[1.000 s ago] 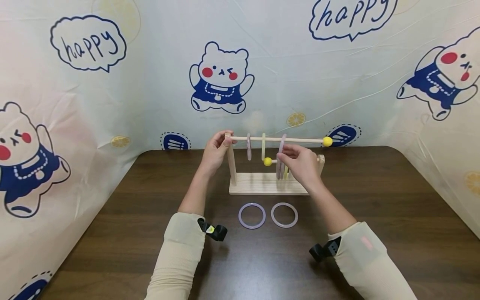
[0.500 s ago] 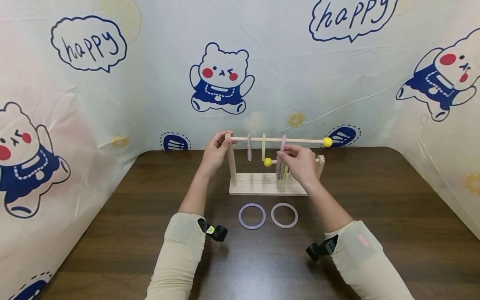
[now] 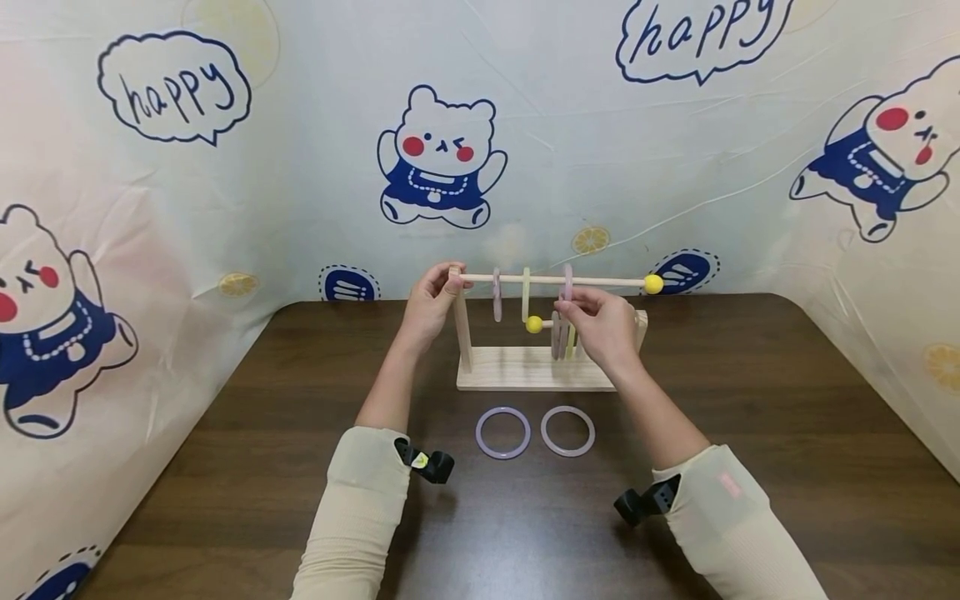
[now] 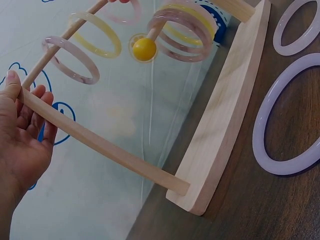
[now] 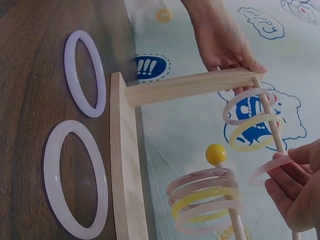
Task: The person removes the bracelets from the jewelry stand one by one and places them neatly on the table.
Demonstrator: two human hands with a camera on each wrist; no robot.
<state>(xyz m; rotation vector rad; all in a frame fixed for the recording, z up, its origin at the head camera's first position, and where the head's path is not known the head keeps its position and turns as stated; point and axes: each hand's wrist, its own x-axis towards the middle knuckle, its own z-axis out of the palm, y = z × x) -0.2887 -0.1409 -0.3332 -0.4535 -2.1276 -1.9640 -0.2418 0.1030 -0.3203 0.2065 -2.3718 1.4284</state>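
My left hand (image 3: 430, 304) grips the top of the left post of a wooden bangle stand (image 3: 517, 379). My right hand (image 3: 607, 329) pinches a pale pink bangle (image 5: 267, 170) between thumb and fingers. That bangle hangs around the upper rod (image 3: 603, 280), which ends in a yellow ball (image 3: 654, 284). To its left on the same rod hang a yellow bangle (image 4: 96, 36) and a marbled purple-pink bangle (image 4: 72, 60). Several bangles (image 5: 202, 186), one of them yellow, are on the lower rod behind my right fingers, beside its yellow ball (image 5: 216, 154).
On the dark wooden table (image 3: 262, 500), in front of the stand, lie a lavender bangle (image 3: 503, 432) and a paler pinkish one (image 3: 567, 432), side by side. A printed cloth (image 3: 322, 167) with cartoon bears hangs behind the table.
The pink bangle in my right hand has turned from slightly tilted to more upright on the upper rod and shifted slightly right. My left hand keeps its hold on the post.
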